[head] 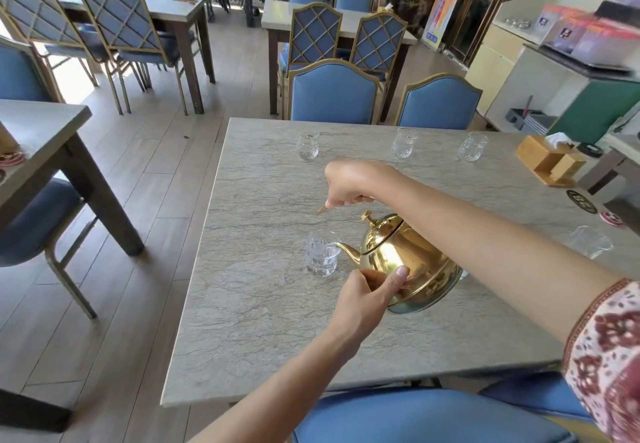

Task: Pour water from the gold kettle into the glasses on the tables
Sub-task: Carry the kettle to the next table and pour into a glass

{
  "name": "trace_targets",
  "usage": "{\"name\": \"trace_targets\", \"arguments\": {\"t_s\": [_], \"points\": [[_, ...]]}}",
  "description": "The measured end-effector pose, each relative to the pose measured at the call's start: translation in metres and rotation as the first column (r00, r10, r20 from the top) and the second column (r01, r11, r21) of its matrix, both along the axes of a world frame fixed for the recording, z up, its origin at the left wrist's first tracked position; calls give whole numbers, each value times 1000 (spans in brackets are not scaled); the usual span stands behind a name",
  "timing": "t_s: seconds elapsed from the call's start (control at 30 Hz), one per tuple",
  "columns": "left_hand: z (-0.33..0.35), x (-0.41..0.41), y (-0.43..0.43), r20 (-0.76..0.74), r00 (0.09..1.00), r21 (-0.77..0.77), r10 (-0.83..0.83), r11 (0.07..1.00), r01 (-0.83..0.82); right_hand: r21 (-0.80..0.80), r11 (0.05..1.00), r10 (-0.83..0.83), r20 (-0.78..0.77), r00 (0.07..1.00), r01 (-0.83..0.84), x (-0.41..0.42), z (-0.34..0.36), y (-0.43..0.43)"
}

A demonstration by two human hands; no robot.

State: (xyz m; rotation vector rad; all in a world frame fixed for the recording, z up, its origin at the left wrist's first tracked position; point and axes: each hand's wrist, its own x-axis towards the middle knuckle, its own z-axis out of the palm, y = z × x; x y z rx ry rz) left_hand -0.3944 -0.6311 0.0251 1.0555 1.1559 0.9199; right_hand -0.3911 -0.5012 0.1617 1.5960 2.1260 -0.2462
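The gold kettle [405, 262] is tilted to the left above the grey stone table [263, 331], its spout over the rim of a near clear glass [320, 258]. My right hand [349, 182] grips the kettle's handle from above. My left hand [367, 298] presses against the kettle's lower side, thumb on the body. Three more glasses stand along the far edge: one at left [307, 143], one in the middle [403, 142], one at right [472, 146]. Another glass [588, 241] sits near the right edge, partly behind my right arm.
A wooden tissue box [549, 162] and round coasters [581, 201] sit at the table's right end. Blue padded chairs [334, 94] stand at the far side and one [433, 418] right below me. Another table [41, 130] stands to the left across a wooden floor aisle.
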Motion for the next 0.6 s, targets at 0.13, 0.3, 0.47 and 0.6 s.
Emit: {"name": "trace_targets", "arguments": {"t_s": [0.13, 0.3, 0.47, 0.6], "points": [[-5, -2, 1, -14, 1000, 19, -2, 1000, 2, -10, 1000, -25, 16, 1000, 25, -1, 0, -1], [-11, -1, 1, -50, 999, 31, 9, 999, -8, 39, 997, -56, -79, 995, 59, 10, -5, -3], [-14, 3, -4, -111, 994, 23, -23, 999, 26, 31, 986, -144, -344, 928, 165, 45, -20, -9], [-11, 16, -8, -202, 979, 8, -24, 1000, 26, -22, 969, -221, -530, 819, 247, 82, -19, -25]]}}
